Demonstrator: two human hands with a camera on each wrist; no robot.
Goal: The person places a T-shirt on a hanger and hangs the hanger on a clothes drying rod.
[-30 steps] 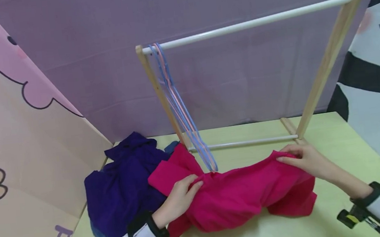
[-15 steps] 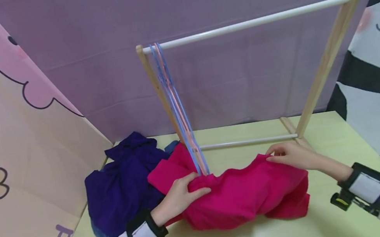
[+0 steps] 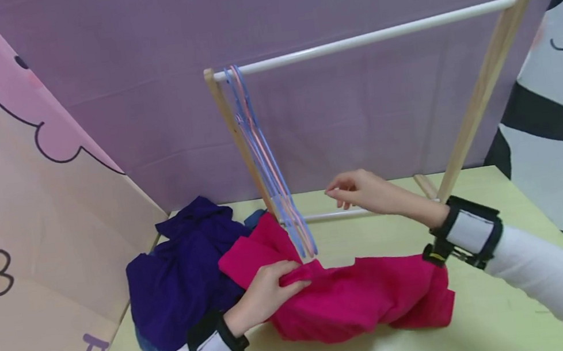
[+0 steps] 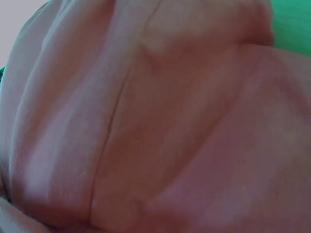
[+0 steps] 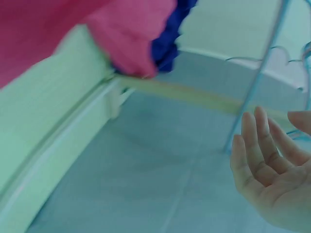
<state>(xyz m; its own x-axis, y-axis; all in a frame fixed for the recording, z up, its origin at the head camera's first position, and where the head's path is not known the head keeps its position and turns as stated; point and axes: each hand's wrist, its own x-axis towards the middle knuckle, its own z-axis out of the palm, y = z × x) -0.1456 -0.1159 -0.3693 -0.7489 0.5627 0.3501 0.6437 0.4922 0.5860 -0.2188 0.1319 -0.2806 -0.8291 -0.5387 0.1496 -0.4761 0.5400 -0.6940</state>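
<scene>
A crumpled red garment (image 3: 357, 294) lies on the table, its upper edge pinched between the thumb and fingers of my left hand (image 3: 269, 293). Its folds fill most of the left wrist view, where the cloth (image 4: 184, 121) looks dull pink. My right hand (image 3: 367, 192) is in the air behind the garment, holding nothing, with its fingers loosely bent. In the right wrist view the same hand (image 5: 277, 179) shows an open palm. To its left, several thin blue and pink clothes hangers (image 3: 273, 170) hang bunched together from the rack's top bar.
The wooden rack (image 3: 481, 95) has a white top bar (image 3: 370, 39) and a low rear bar. Dark blue clothing (image 3: 184, 285) is heaped at the table's left, with denim (image 3: 149, 344) beneath. A purple cloth backdrop (image 3: 338, 122) stands behind the table (image 3: 503, 289).
My right hand has let go of the red garment's right end and moved up and left toward the hangers. That end has sagged. My left hand still pinches the cloth.
</scene>
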